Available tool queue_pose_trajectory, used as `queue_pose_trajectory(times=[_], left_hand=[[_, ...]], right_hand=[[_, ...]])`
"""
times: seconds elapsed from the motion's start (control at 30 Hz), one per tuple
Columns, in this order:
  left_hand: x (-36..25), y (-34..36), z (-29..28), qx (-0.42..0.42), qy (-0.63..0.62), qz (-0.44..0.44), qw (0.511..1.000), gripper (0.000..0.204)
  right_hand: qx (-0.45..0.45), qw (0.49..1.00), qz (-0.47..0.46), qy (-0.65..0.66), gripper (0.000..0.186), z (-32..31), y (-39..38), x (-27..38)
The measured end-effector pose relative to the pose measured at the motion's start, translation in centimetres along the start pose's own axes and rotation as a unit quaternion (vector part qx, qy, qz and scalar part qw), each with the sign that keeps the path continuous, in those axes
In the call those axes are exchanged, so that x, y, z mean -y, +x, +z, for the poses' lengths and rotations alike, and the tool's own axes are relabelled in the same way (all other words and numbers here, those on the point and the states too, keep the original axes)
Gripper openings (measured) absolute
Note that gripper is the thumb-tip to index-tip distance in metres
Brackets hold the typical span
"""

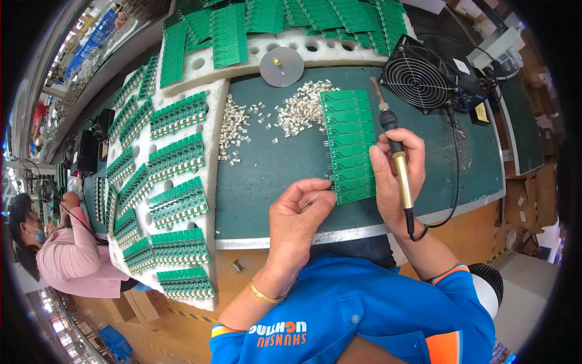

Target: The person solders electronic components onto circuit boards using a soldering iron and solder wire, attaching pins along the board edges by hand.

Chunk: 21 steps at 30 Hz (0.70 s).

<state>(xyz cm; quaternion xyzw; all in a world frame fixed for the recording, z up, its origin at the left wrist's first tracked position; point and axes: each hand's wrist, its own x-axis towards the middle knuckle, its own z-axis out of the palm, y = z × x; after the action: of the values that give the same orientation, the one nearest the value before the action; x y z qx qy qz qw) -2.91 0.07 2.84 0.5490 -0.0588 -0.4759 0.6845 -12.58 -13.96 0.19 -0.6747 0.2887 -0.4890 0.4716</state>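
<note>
From my remote seat I see one green board [348, 148] held up over the bench [254, 200], between the two hands, its long side roughly upright and its flat face toward me; dark pins [330, 159] jut from its left edge, and I judge it is held so to leave that edge reachable. The left hand [296, 213] pinches one thin wire [310, 200] between thumb and forefinger by the board's lower left corner; the right hand [397, 173] curls round one soldering iron [401, 176], its thumb by the board's right edge, the tip pointing up and away, likely sparing the fingers its heat. Beyond the board lie two loose heaps of white connectors [303, 109], too many to count, probably left there for easy reach; one grey disc [282, 71] stands behind them; one fan [417, 76] sits near the iron's tip, presumably for fumes. On the foam sheet [213, 127], five filled boards [179, 203] form the nearest column, perhaps spread to avoid scraping; one co-worker [79, 258] is farther left.
</note>
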Motion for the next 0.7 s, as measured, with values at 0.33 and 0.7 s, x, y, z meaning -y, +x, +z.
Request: queue_pose_trajectory(times=[0.33, 0.7], left_hand=[[0.14, -0.04, -0.06, 0.004, 0.001, 0.013, 1.000, 0.023], [-0.02, -0.12, -0.20, 0.010, 0.000, -0.006, 1.000, 0.028]], right_hand=[[0.014, 0.999, -0.037, -0.030, 0.028, 0.00, 0.25, -0.20], [0.018, 0.996, -0.065, -0.059, 0.027, 0.12, 0.23, -0.34]])
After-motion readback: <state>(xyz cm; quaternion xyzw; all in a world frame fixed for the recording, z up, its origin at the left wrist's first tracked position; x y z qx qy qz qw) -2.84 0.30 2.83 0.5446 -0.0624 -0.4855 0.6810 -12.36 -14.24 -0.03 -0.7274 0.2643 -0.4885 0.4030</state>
